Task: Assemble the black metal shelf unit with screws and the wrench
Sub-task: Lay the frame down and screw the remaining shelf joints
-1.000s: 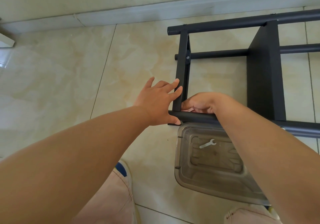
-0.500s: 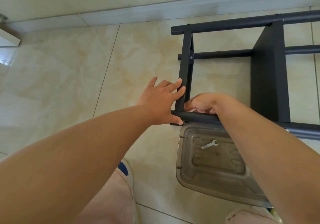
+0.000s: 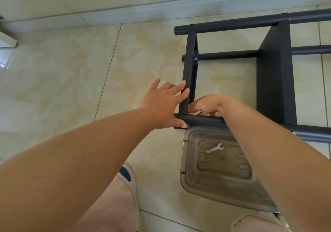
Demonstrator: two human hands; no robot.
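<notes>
Black metal shelf unit (image 3: pixel 275 81) lies on its side on the tiled floor (image 3: pixel 71 81), long tubes running left-right ahead of us. Below the near tube, a clear plastic tray (image 3: pixel 193 181) holds the wrench (image 3: pixel 214 148), its long axis slanting up-right. Our right hand (image 3: pixel 207 105) curls at the corner joint; contents not visible. Our left hand (image 3: pixel 165 104), fingers spread, braces the end crossbar (image 3: pixel 188 74). We judge the right hand nearer the wrench.

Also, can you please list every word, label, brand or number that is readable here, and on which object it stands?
None: no readable text in this view.
Black shelf frame: no print visible.
Wrench in the clear plastic container: no marking can be made out.
</notes>
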